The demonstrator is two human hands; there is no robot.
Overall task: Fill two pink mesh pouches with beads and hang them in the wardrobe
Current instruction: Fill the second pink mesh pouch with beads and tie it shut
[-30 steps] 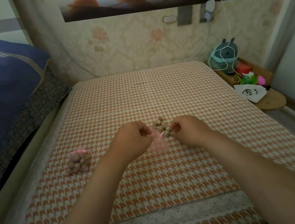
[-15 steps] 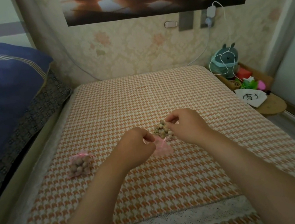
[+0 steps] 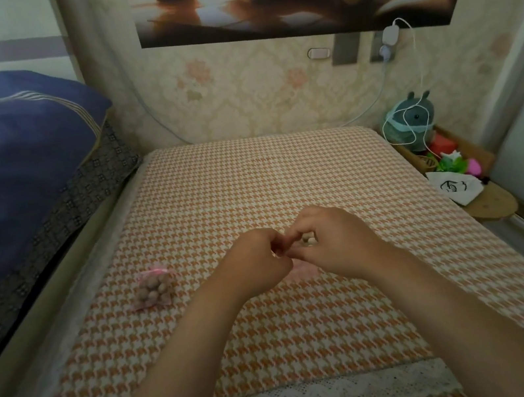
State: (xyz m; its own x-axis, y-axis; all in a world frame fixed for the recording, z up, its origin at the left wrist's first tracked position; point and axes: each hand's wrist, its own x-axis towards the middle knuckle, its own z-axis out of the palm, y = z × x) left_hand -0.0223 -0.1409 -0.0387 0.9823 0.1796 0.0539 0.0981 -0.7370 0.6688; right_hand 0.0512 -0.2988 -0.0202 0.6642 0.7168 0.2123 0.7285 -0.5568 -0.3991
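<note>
- At the centre of the frame, we see the left hand (image 3: 257,263) and the right hand (image 3: 335,241) brought together, knuckles up. Their fingertips touch above the orange-and-white houndstooth cloth cover (image 3: 250,179).
- The left hand's fingers are curled and pinch the top of a flat pink mesh pouch (image 3: 304,270). Its body shows just below the two hands, against the cover.
- The right hand's fingers are curled too and meet the left's at the pouch's top. We cannot tell what they pinch.
- A few loose pale round beads (image 3: 308,241) show in the gap under the right hand's fingers.
- At centre left, well apart from the hands, a filled pink mesh pouch (image 3: 154,287) lies on the cover. It bulges with brownish beads and has a pink ribbon at its top.
- A dark blue quilt (image 3: 3,155) fills the upper left.
- At the right edge sits a grey-green plush toy (image 3: 412,112) with a white cable (image 3: 418,61) draped over it. A white cloth bag with a drawn face (image 3: 457,191) lies lower down.
</note>
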